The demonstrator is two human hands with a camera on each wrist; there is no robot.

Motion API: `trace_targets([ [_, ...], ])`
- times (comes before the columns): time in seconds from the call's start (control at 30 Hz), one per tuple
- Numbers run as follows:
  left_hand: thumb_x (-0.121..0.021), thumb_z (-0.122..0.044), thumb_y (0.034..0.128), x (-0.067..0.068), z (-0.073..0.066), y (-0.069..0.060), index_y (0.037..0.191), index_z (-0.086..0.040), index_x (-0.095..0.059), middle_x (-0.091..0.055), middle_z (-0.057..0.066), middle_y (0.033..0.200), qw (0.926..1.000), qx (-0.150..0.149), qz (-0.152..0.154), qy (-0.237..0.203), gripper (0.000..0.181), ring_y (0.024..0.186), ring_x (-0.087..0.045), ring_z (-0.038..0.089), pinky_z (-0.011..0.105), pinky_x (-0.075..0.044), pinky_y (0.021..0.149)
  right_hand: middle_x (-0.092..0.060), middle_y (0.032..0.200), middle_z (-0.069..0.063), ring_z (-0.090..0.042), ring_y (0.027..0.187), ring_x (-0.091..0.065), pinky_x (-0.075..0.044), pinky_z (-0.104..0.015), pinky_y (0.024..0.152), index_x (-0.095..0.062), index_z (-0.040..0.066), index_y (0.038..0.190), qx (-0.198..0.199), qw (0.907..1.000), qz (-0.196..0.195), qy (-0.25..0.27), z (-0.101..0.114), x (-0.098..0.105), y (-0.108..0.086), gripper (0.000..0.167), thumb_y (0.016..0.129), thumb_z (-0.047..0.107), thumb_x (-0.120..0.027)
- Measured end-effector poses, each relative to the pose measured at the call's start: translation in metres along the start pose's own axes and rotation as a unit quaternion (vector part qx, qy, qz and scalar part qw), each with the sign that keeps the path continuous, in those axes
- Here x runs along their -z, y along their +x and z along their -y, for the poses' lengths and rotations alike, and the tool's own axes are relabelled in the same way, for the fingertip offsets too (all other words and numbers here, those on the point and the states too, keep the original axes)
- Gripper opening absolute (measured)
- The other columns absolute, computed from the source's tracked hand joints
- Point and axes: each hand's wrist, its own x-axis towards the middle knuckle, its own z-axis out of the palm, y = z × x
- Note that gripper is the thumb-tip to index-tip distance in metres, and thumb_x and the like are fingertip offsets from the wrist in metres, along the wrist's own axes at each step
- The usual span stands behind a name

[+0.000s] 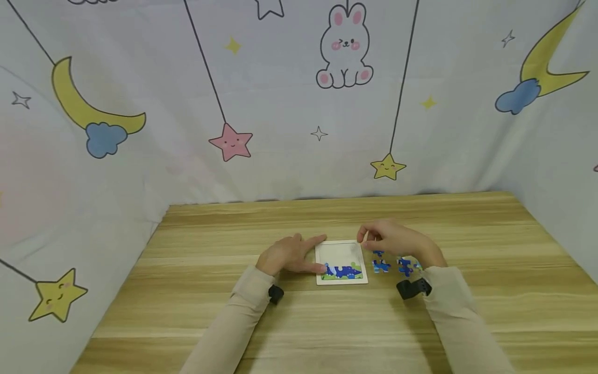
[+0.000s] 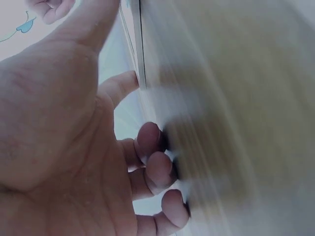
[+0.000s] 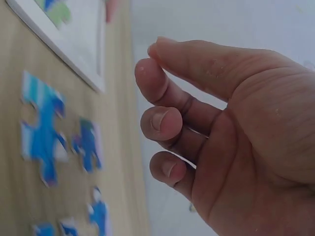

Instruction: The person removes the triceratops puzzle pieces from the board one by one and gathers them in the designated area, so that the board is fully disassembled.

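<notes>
A small white puzzle tray [image 1: 340, 251] lies on the table, with joined blue and green jigsaw pieces [image 1: 345, 272] along its near side. My left hand [image 1: 288, 254] rests at the tray's left side, thumb on the near left corner and index finger stretched to the far left corner. Its other fingertips touch the table in the left wrist view. My right hand [image 1: 393, 240] hovers by the tray's far right corner, above loose blue jigsaw pieces [image 3: 43, 129]. Its thumb and index fingertip [image 3: 150, 78] come close together, with nothing visible between them; the other fingers curl loosely.
More loose pieces [image 1: 405, 266] lie right of the tray, under and near the right wrist. Black wrist cameras [image 1: 411, 289] are strapped on both wrists. The wood-grain table [image 1: 336, 327] ends at a white cloth [image 1: 289, 176] printed with stars, moons and a rabbit.
</notes>
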Motion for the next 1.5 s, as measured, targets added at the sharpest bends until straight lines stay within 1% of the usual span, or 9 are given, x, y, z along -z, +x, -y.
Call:
trace_targets([
  [0.17,-0.067,-0.074,0.0784,0.001,0.001,0.001,0.159,-0.04,-0.022,-0.05,0.018,0.135,1.0,-0.004,-0.001,0.001,0.098,0.115,-0.058,0.033,0.048,-0.05,0.093,-0.061,0.078,-0.001,-0.01,0.062,-0.05,-0.045,-0.027,0.059,-0.065,0.006,0.111,0.022,0.9991,0.037,-0.007,0.011,-0.021,0.016,0.013,0.1,0.006,-0.059],
  [0.27,-0.072,-0.074,0.0737,0.002,0.002,0.0,0.16,-0.04,-0.022,-0.052,0.015,0.129,0.9999,-0.014,-0.001,0.003,0.105,0.106,-0.059,0.028,0.045,-0.051,0.089,-0.06,0.076,0.001,-0.009,0.061,-0.05,-0.045,-0.026,0.06,-0.064,0.006,0.115,0.036,0.998,0.052,-0.008,0.017,-0.032,0.024,0.017,0.098,0.007,-0.063],
  [0.4,-0.076,-0.072,0.071,0.003,0.002,-0.001,0.16,-0.04,-0.022,-0.052,0.011,0.12,0.9998,-0.019,0.002,0.004,0.109,0.093,-0.057,0.022,0.041,-0.052,0.083,-0.061,0.076,0.004,-0.007,0.063,-0.053,-0.046,-0.025,0.062,-0.061,0.006,0.122,0.035,0.9965,0.076,-0.004,0.023,-0.045,0.03,0.029,0.095,0.01,-0.069],
  [0.53,-0.077,-0.071,0.0704,0.004,0.002,-0.001,0.16,-0.039,-0.022,-0.052,0.011,0.118,0.9998,-0.021,0.002,0.007,0.11,0.091,-0.056,0.021,0.04,-0.052,0.081,-0.059,0.073,0.004,-0.006,0.062,-0.052,-0.047,-0.024,0.063,-0.058,0.007,0.124,0.026,0.9958,0.088,-0.001,0.024,-0.054,0.034,0.036,0.092,0.01,-0.074],
  [0.73,-0.077,-0.071,0.07,0.004,0.0,-0.001,0.16,-0.04,-0.021,-0.051,0.01,0.117,0.9998,-0.016,0.001,0.01,0.11,0.089,-0.055,0.02,0.039,-0.051,0.08,-0.055,0.069,0.004,-0.007,0.059,-0.048,-0.042,-0.023,0.06,-0.057,0.009,0.116,0.016,0.9957,0.091,0.013,0.022,-0.058,0.036,0.03,0.091,0.008,-0.074],
  [0.87,-0.077,-0.072,0.07,0.004,0.0,-0.001,0.16,-0.041,-0.02,-0.051,0.009,0.117,0.9999,-0.012,0.006,0.007,0.11,0.088,-0.054,0.019,0.038,-0.051,0.08,-0.052,0.068,0.003,-0.007,0.057,-0.045,-0.039,-0.023,0.059,-0.056,0.01,0.115,0.009,0.9954,0.093,0.022,0.021,-0.06,0.037,0.029,0.092,0.007,-0.073],
  [1.1,-0.076,-0.072,0.0701,0.002,0.001,-0.001,0.16,-0.041,-0.02,-0.051,0.01,0.116,0.9999,-0.009,0.006,0.009,0.11,0.087,-0.054,0.019,0.038,-0.051,0.079,-0.047,0.068,0.004,-0.008,0.057,-0.04,-0.035,-0.023,0.059,-0.052,0.011,0.116,0.012,0.9949,0.098,0.022,0.019,-0.062,0.038,0.029,0.094,0.007,-0.071],
  [1.3,-0.078,-0.069,0.0703,0.001,0.002,-0.002,0.16,-0.039,-0.021,-0.05,0.009,0.111,0.9999,-0.011,0.003,0.011,0.11,0.082,-0.053,0.019,0.035,-0.049,0.074,-0.044,0.068,0.005,-0.008,0.057,-0.039,-0.034,-0.023,0.06,-0.047,0.011,0.112,0.02,0.9944,0.1,0.029,0.02,-0.062,0.039,0.029,0.095,0.005,-0.069],
  [1.5,-0.08,-0.065,0.0714,0.001,0.003,-0.003,0.16,-0.039,-0.022,-0.052,0.011,0.115,0.9998,-0.014,0.001,0.016,0.109,0.084,-0.054,0.019,0.036,-0.051,0.076,-0.045,0.067,0.004,-0.008,0.056,-0.039,-0.037,-0.024,0.06,-0.05,0.014,0.121,0.014,0.994,0.105,0.028,0.02,-0.063,0.04,0.031,0.096,0.007,-0.067],
])
